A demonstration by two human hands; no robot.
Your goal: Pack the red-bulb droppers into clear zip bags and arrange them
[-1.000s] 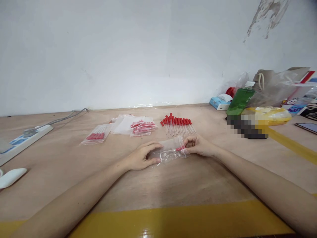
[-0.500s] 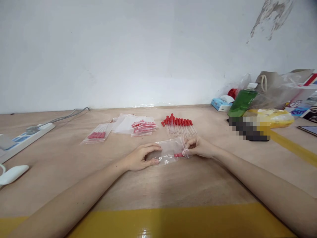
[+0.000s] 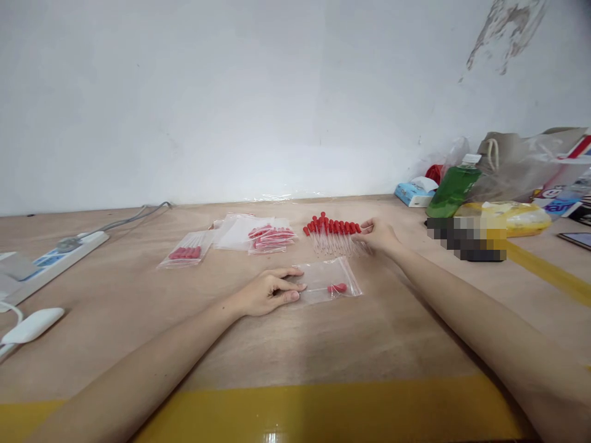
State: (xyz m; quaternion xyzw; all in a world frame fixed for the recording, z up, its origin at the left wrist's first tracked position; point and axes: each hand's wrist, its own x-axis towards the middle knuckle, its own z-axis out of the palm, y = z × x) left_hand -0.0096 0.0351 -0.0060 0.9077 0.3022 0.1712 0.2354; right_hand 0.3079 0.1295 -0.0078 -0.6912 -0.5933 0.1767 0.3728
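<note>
On the table in front of me lies a clear zip bag point(image 3: 318, 272) holding one dropper with a red bulb point(image 3: 337, 288). My left hand point(image 3: 268, 292) rests at the bag's left end, its thumb and fingers on the plastic edge. Behind the bag is a row of clear droppers with red bulbs point(image 3: 332, 226), tips toward me. My right hand point(image 3: 381, 237) has its thumb and fingertips closed around the dropper at the row's right end; its fingers partly cover that dropper.
Left of the row lie filled bags of droppers point(image 3: 272, 237), flat clear bags point(image 3: 231, 232) and another filled bag point(image 3: 184, 251). A power strip point(image 3: 69, 258) and white plug point(image 3: 37, 325) sit at far left. At right stand a green bottle point(image 3: 455, 187), tissue pack point(image 3: 413, 194) and yellow package point(image 3: 517, 218).
My right hand has let go of the bag's right end and moved up to the right end of the dropper row. My left hand stays on the bag, which now lies flatter.
</note>
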